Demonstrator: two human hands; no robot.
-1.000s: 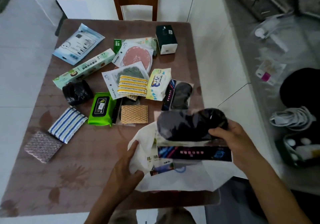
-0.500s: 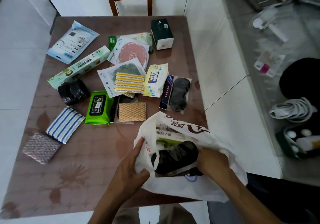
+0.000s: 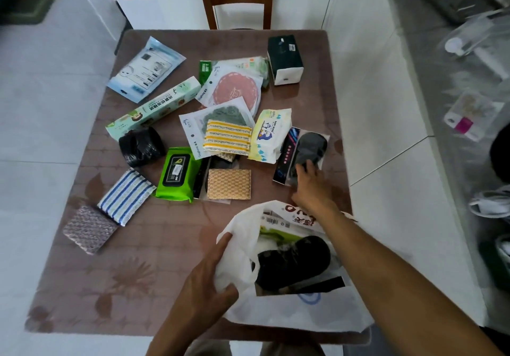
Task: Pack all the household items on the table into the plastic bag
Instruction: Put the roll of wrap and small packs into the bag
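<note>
My left hand (image 3: 211,278) bunching the thin white plastic bag (image 3: 289,311) rim at the table's (image 3: 116,286) near edge, dark packet (image 3: 292,263) half-hidden inside, my right hand (image 3: 310,183) fingers curling onto the glossy black-mask packet (image 3: 302,154), grip unclear, crinkly pouches beyond

My right hand (image 3: 309,182) rests on the sleep-mask packet (image 3: 302,154), hemmed on its left by the baby wipes pack (image 3: 269,135) and tan scrub pad (image 3: 229,180). Behind it, the plastic bag (image 3: 276,308) blocks the near edge. Bare table (image 3: 132,286) lies open left of my left hand (image 3: 209,281).
</note>
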